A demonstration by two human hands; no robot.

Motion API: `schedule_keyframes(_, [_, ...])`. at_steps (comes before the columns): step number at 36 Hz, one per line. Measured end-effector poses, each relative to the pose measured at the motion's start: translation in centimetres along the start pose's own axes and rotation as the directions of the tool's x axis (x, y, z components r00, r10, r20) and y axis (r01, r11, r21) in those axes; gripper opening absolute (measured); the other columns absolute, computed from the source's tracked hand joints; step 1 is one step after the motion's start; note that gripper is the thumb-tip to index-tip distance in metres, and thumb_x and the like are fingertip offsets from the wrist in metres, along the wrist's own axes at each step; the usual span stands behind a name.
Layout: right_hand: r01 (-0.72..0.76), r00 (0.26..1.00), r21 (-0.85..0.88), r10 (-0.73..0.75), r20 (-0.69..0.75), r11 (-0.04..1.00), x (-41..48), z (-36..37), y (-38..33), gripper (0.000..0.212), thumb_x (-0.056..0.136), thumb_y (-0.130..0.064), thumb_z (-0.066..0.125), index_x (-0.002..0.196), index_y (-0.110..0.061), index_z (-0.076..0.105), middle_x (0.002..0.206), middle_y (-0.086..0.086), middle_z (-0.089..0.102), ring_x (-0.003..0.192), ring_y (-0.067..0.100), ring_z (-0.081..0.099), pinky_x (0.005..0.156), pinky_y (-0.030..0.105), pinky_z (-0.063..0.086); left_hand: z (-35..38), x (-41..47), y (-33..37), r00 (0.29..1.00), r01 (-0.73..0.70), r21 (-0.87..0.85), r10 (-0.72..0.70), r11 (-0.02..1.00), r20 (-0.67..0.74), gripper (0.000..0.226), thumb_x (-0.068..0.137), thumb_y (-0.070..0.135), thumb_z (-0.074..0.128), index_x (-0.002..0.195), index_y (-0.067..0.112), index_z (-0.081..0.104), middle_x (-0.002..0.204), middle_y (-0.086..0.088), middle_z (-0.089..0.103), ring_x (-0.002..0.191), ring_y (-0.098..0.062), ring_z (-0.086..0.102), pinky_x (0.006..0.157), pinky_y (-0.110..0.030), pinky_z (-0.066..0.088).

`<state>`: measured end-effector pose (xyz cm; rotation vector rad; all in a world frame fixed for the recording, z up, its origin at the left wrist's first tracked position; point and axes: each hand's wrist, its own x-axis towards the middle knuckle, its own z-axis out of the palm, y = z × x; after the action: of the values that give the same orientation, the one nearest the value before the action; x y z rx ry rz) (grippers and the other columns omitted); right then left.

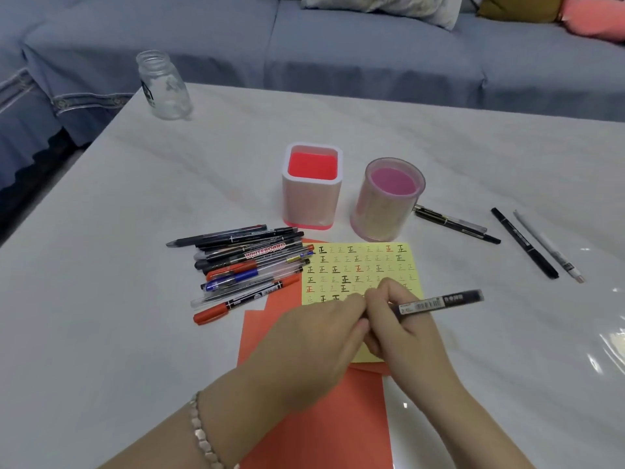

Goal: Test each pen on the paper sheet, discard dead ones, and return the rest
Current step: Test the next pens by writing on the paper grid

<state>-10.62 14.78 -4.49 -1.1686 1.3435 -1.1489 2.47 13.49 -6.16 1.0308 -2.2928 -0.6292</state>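
A blue-grey sofa (338, 45) runs along the far side, with pale, mustard and pink cushions (382, 8) on its seat. In front of it stands the white marbled desk (135, 231), which carries everything else. Orange sheets (321, 418) lie overlapped at the near middle, reaching toward the near edge. On top of them lies the yellow paper sheet (372, 262), printed with a grid of characters, some traced in black and some in red.

The left hand (314, 336) and right hand (402, 319) meet over the near part of the paper sheet. The right hand is curled round the black pen (439, 301), whose barrel points out to the right and bears a white barcode label. The left hand pinches the pen's left end, where the fingers of both hands touch; the tip itself is hidden.

Left of the paper sheet lies a pile of pens (250, 265), black, blue, clear and red, roughly parallel. Beyond the sheet stand a square white holder (311, 204) with an orange-red inside and, just right of it, a round clear holder (382, 211) with a pink inside. A clear glass jar (164, 86) stands at the far left corner. Right of the round holder lie two dark pens (453, 225); farther right lie a black marker (524, 247) and a white pen (548, 245). A beaded bracelet (203, 434) circles the left wrist.
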Motion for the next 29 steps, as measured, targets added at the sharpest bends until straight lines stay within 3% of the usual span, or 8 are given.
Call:
schedule_keyframes(4, [0.03, 0.996, -0.008, -0.03, 0.086, 1.0, -0.2, -0.3, 0.0, 0.03, 0.081, -0.019, 0.044, 0.053, -0.017, 0.033, 0.035, -0.006, 0.035, 0.036, 0.004, 0.029, 0.04, 0.012, 0.027, -0.2, -0.6, 0.2, 0.998, -0.064, 0.006, 0.064, 0.998, -0.018, 0.012, 0.09, 0.035, 0.037, 0.082, 0.026, 0.04, 0.056, 0.005, 0.054, 0.051, -0.012, 0.043, 0.044, -0.021, 0.032])
schedule_keyframes(9, [0.058, 0.986, -0.058, -0.048, 0.163, 0.997, -0.6, -1.4, -0.2, 0.026, 0.077, -0.014, 0.046, 0.054, -0.02, 0.035, 0.036, -0.004, 0.04, 0.038, 0.005, 0.036, 0.042, 0.012, 0.031, -0.5, -1.1, 0.3, 0.994, 0.081, -0.169, -0.067, 0.982, 0.087, 0.032, 0.083, 0.059, 0.032, 0.089, 0.029, 0.043, 0.06, 0.008, 0.057, 0.051, -0.004, 0.042, 0.049, -0.013, 0.027])
schedule_keyframes(12, [0.061, 0.998, -0.04, -0.061, 0.005, 0.997, -0.3, -2.1, 0.4, 0.024, 0.078, -0.017, 0.047, 0.058, -0.011, 0.036, 0.036, -0.002, 0.039, 0.036, 0.005, 0.033, 0.041, 0.011, 0.029, -0.7, -1.3, -0.4, 0.974, 0.217, -0.098, -0.209, 0.971, 0.089, 0.019, 0.092, 0.051, 0.028, 0.095, 0.034, 0.036, 0.063, 0.009, 0.048, 0.058, -0.004, 0.043, 0.053, -0.019, 0.028])
schedule_keyframes(16, [0.016, 0.968, -0.04, -0.026, -0.251, 0.999, 0.1, -4.2, 1.6, 0.034, 0.091, -0.012, 0.052, 0.059, -0.007, 0.04, 0.038, -0.003, 0.042, 0.036, 0.008, 0.033, 0.039, 0.015, 0.03, 0.0, -2.2, -3.6, 0.918, 0.396, 0.107, -0.389, 0.912, -0.078, 0.015, 0.099, 0.026, 0.029, 0.092, 0.022, 0.041, 0.081, 0.01, 0.047, 0.075, -0.009, 0.042, 0.065, -0.025, 0.031])
schedule_keyframes(19, [-0.042, 0.946, -0.06, 0.021, -0.324, 0.997, -0.1, -5.2, 2.8, 0.031, 0.094, -0.008, 0.045, 0.065, 0.002, 0.045, 0.04, -0.002, 0.045, 0.038, 0.009, 0.036, 0.039, 0.016, 0.031, 1.0, -3.2, -6.7, 0.952, 0.297, 0.364, -0.243, 0.883, -0.186, 0.011, 0.086, 0.024, 0.038, 0.081, 0.018, 0.046, 0.073, 0.001, 0.053, 0.072, -0.011, 0.034, 0.062, -0.024, 0.029])
schedule_keyframes(21, [-0.074, 0.937, -0.056, 0.05, -0.347, 0.996, -0.3, -5.5, 3.4, 0.03, 0.094, -0.008, 0.045, 0.067, 0.004, 0.046, 0.042, -0.002, 0.047, 0.04, 0.008, 0.038, 0.04, 0.016, 0.033, 1.5, -3.8, -7.7, 0.959, 0.271, 0.427, -0.2, 0.863, -0.203, 0.014, 0.084, 0.023, 0.04, 0.083, 0.014, 0.05, 0.075, -0.006, 0.057, 0.075, -0.015, 0.036, 0.065, -0.028, 0.027])
schedule_keyframes(25, [-0.084, 0.928, -0.046, 0.061, -0.368, 0.995, -0.5, -5.6, 3.9, 0.027, 0.093, -0.007, 0.048, 0.066, -0.004, 0.049, 0.047, -0.002, 0.051, 0.044, 0.01, 0.042, 0.044, 0.016, 0.036, 2.1, -3.4, -6.2, 0.954, 0.28, 0.396, -0.206, 0.874, -0.219, 0.034, 0.084, 0.022, 0.04, 0.101, 0.002, 0.061, 0.098, -0.015, 0.061, 0.094, -0.026, 0.049, 0.084, -0.037, 0.041])
schedule_keyframes(29, [-0.064, 0.936, -0.028, 0.05, -0.348, 0.998, -0.3, -5.3, 3.7, 0.019, 0.09, -0.009, 0.053, 0.074, -0.005, 0.06, 0.057, 0.002, 0.061, 0.054, 0.016, 0.053, 0.056, 0.022, 0.046, 3.5, -2.3, -3.8, 0.981, 0.188, 0.272, -0.17, 0.944, -0.089, 0.047, 0.085, 0.032, 0.041, 0.118, 0.003, 0.057, 0.122, -0.014, 0.058, 0.112, -0.023, 0.048, 0.097, -0.038, 0.043])
